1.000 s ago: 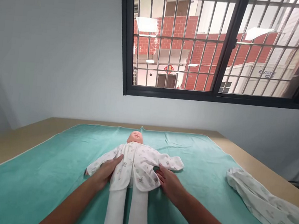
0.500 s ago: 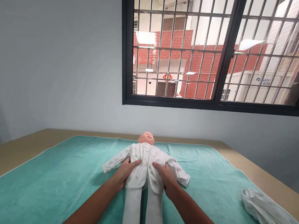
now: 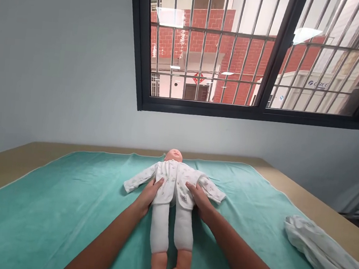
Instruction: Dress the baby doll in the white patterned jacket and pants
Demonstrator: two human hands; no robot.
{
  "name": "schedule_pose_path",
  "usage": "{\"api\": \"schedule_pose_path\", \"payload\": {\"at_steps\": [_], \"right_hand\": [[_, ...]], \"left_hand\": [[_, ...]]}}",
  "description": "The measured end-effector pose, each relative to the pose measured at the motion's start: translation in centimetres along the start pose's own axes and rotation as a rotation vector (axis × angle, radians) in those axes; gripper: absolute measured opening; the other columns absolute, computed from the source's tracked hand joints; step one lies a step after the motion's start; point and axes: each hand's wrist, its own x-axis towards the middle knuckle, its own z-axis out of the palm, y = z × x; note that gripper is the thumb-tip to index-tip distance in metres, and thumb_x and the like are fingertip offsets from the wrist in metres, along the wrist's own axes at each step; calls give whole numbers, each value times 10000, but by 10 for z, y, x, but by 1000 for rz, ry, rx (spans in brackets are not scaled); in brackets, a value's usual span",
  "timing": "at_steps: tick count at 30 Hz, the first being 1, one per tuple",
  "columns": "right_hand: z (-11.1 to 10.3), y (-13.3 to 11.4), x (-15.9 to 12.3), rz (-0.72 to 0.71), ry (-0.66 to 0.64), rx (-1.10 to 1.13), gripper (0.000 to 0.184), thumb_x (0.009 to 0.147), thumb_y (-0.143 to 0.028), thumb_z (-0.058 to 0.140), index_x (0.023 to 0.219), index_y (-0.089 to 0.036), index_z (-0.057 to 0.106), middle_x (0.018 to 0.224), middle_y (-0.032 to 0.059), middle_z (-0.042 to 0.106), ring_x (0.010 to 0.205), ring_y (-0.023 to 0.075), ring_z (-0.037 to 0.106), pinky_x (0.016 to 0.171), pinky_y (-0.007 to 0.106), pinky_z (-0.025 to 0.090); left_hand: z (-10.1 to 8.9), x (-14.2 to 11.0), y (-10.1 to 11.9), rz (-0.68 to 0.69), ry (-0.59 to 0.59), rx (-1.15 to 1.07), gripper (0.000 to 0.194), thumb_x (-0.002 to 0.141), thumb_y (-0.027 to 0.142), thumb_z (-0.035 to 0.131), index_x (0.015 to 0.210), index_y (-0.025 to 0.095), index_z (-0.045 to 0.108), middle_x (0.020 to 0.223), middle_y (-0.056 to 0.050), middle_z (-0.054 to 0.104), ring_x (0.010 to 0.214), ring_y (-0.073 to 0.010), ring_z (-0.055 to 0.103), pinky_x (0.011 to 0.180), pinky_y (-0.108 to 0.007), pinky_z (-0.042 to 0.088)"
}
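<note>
A baby doll (image 3: pixel 174 155) lies on its back on a teal cloth (image 3: pixel 72 209), head towards the wall and bare feet towards me. It wears a white patterned jacket (image 3: pixel 171 172) and white trousers (image 3: pixel 159 228) that end above its ankles. My left hand (image 3: pixel 150 193) grips the doll's side at the waist, thumb on the jacket front and fingers hidden beneath. On the opposite side, my right hand (image 3: pixel 200 198) holds it the same way. The doll's sleeves stretch outward beyond both hands.
A bunched white garment or cloth (image 3: pixel 321 252) lies at the right edge of the teal cloth. The wooden table (image 3: pixel 303 203) shows around the cloth and reaches a grey wall (image 3: pixel 76 76). A barred window (image 3: pixel 201 108) is above.
The view has tilted down, so the doll's lower legs and feet now show. Both hands stay at its sides; the left thumb has moved slightly outward.
</note>
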Motion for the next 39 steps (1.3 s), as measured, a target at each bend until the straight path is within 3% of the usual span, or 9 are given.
{"api": "schedule_pose_path", "payload": {"at_steps": [8,14,19,22,26,28,30,34,39], "right_hand": [[-1,0,-71,44,-147,2,346,795,-427,634,1070,-218,660,1133,126,674,1026,292,651,831,376,529],[-27,10,-100,-73,-90,-276,311,784,-456,647,1024,-258,665,1032,135,697,892,289,696,742,413,552],[-55,-20,-142,-243,-101,-687,251,887,-399,508,1102,-352,629,1115,105,677,920,220,684,746,329,550],[-102,-50,-166,-296,19,-1091,275,920,-397,438,1135,-355,603,1126,91,657,946,207,661,738,297,530],[-205,-68,-196,-251,327,-1781,214,888,-369,480,970,-242,632,1041,128,644,1004,309,591,807,421,465],[-250,-69,-209,-175,487,-1985,197,841,-353,549,970,-218,613,1063,151,623,1039,344,555,784,442,443],[-274,-69,-217,-122,479,-2039,158,852,-328,527,950,-225,598,1057,136,621,1011,325,562,755,415,429],[-240,-87,-218,-74,409,-1718,194,906,-367,423,852,-221,539,794,70,614,718,236,565,625,339,396],[-106,-133,-201,-216,172,-812,274,885,-488,499,799,-227,504,734,-13,540,642,152,495,559,259,369]], "left_hand": [[-7,-67,-12,98,49,167,491,798,499,660,1169,183,602,1224,-125,648,1068,-269,631,874,-344,512],[-27,-65,-22,253,191,390,495,723,531,677,1040,159,599,996,-91,681,856,-227,644,734,-313,511],[-43,-61,-22,412,261,745,340,825,504,502,918,189,592,788,-19,650,728,-203,611,678,-302,473],[-45,-66,-21,479,273,914,277,843,439,469,948,211,586,809,-11,661,728,-203,607,671,-297,453],[-39,-77,-28,544,225,984,236,862,391,433,955,230,579,843,-2,670,720,-191,613,660,-285,453],[-33,-83,-32,597,219,1008,227,867,378,435,975,237,575,844,3,664,718,-184,611,663,-281,451],[-27,-90,-34,662,197,1017,217,876,364,435,985,238,574,831,7,649,713,-175,598,675,-281,451],[-5,-107,-26,729,117,937,197,897,350,429,922,224,578,789,7,622,679,-156,550,676,-284,454],[34,-138,19,599,-169,660,267,891,366,512,1117,235,564,1075,-45,636,973,-187,589,853,-307,478]]}}
